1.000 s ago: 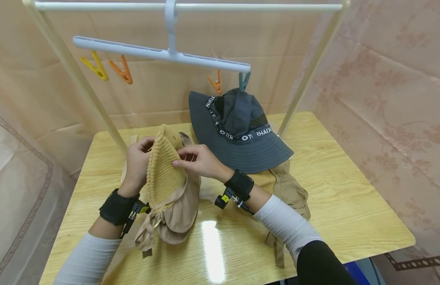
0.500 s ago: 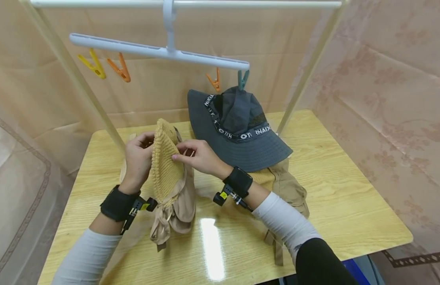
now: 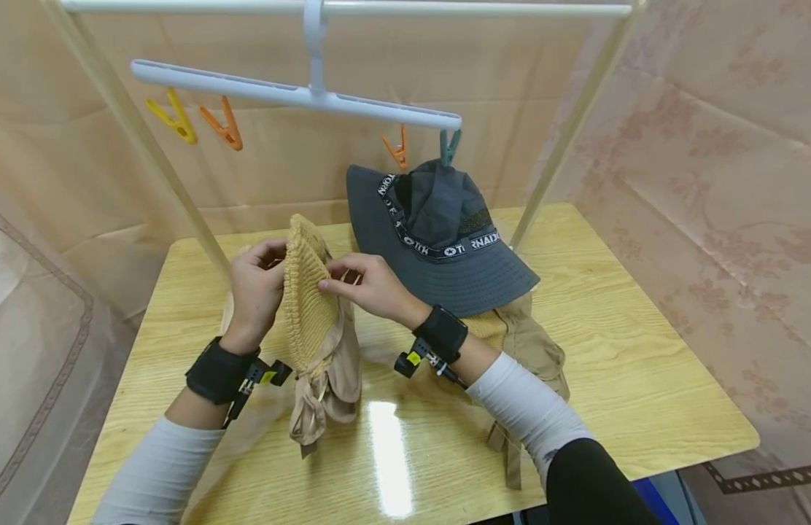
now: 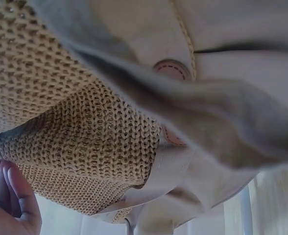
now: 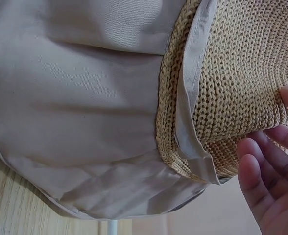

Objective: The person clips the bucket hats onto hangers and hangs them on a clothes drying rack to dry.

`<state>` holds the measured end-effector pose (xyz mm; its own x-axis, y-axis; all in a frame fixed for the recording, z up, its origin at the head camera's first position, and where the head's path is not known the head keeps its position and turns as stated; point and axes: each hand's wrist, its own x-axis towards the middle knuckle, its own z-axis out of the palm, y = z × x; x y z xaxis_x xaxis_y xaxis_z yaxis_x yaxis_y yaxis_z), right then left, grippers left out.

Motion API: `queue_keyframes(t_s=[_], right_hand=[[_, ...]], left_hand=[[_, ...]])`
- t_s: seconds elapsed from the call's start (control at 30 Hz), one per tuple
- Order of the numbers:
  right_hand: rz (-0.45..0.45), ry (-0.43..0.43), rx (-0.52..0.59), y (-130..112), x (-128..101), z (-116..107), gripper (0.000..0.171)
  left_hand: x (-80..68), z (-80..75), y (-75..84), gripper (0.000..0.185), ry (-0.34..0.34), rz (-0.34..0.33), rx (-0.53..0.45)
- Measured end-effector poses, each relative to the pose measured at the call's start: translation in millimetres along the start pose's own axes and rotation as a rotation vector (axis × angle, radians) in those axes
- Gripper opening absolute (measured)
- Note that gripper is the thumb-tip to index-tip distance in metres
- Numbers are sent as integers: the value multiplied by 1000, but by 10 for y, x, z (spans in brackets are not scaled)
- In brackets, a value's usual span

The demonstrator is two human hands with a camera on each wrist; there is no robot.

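Note:
A sun hat with a yellow woven straw part (image 3: 308, 306) and beige cloth (image 3: 343, 386) is held up over the left half of the table. My left hand (image 3: 256, 292) grips its left edge in the head view. With thumb and fingers, my right hand (image 3: 375, 288) pinches the straw on the other side. The right wrist view shows the right fingers (image 5: 254, 181) at the straw weave (image 5: 242, 73), beside a loose cloth band (image 5: 188, 98). In the left wrist view, curled left fingers (image 4: 19, 188) meet the straw's edge, and a brown stitched patch (image 4: 172, 69) shows on the cloth.
A dark grey bucket hat (image 3: 438, 240) hangs from a teal clip (image 3: 448, 148) on a pale blue hanger (image 3: 294, 95). Yellow (image 3: 173, 117) and orange clips (image 3: 223, 124) hang there too. The hanger's white rack (image 3: 478, 9) straddles the wooden table (image 3: 642, 364). Another beige hat (image 3: 533, 350) lies beneath the grey one.
The straw hat has risen slightly and turned narrower to the camera, its hanging cloth and ties swinging right. Both hands have moved up a little and keep their hold.

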<state>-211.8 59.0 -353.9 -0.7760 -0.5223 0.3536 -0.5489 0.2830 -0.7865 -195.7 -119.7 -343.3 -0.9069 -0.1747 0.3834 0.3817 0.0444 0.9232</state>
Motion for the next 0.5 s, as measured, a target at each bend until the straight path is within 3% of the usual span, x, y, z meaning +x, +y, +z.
queue_keyframes(t_s=[0.27,0.5], right_hand=[[-3,5,-2,-302,-41,-72,20],[-5,23,-6,-359,-30,-89,19]], left_hand=[[19,13,4,16,11,29,34],[35,29,34,20,31,29,102]])
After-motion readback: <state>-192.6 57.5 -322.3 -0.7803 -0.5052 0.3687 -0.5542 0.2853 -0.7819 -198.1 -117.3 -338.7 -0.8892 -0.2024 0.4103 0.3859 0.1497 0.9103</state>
